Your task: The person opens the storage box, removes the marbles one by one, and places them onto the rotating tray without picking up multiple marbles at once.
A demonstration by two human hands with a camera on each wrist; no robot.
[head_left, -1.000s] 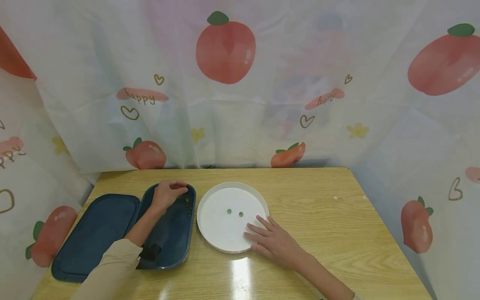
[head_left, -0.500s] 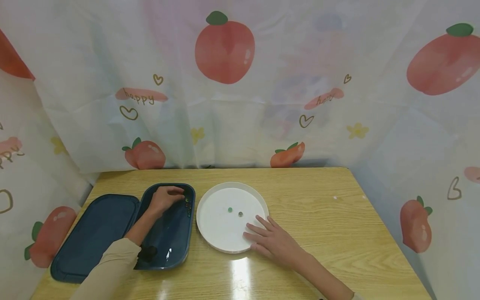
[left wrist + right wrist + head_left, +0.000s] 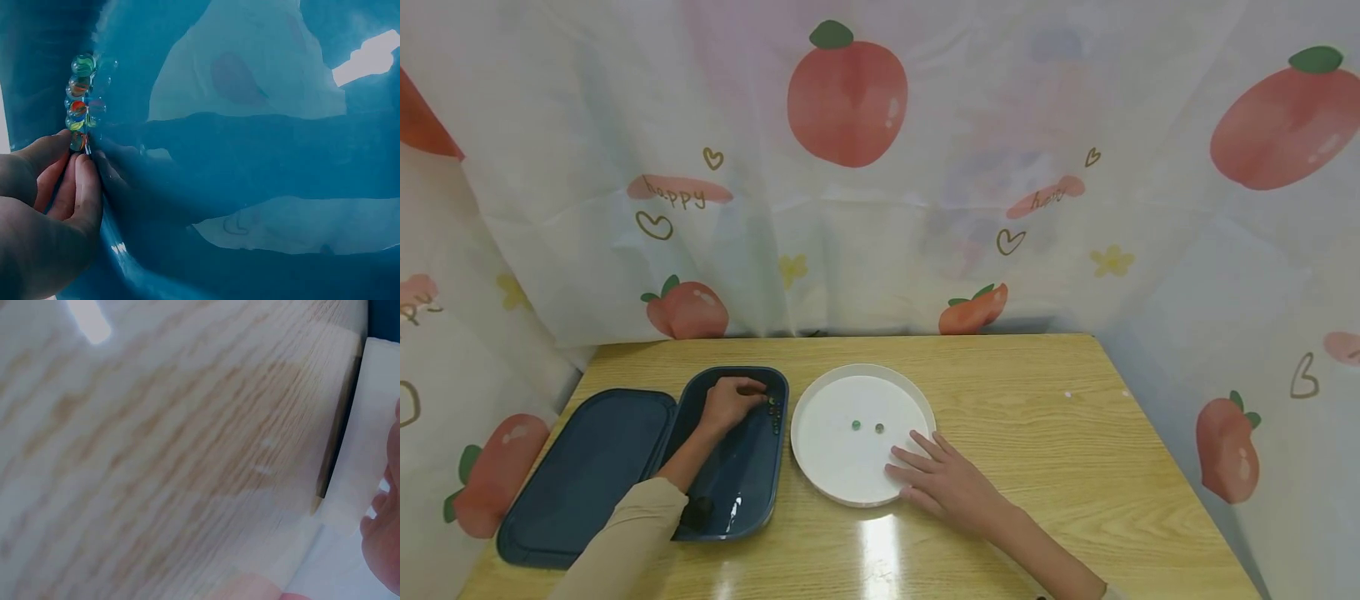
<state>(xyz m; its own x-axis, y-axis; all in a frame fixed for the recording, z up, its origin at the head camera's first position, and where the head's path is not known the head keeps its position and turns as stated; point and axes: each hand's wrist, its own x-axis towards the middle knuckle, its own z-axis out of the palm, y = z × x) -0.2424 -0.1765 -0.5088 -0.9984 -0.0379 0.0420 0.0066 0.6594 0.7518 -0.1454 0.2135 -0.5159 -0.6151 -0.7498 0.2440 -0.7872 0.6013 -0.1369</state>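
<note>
Inside a dark blue bin, my left hand reaches along the right wall. In the left wrist view its thumb and fingertips pinch the nearest glass marble of a row. Further marbles with coloured swirls line the seam between wall and floor. My right hand lies with spread fingers over the right rim of a round white tray. In that tray are a green marble and a darker marble, apart from each other.
Left of the bin lies a flat dark blue lid or tray. A dark round thing shows at my left wrist. The wooden table ends at a fruit-print curtain behind and at both sides.
My left hand has come down and slightly nearer, its fingertips closing on the end of the marble row. The green marble has rolled a little. My right hand stays put.
</note>
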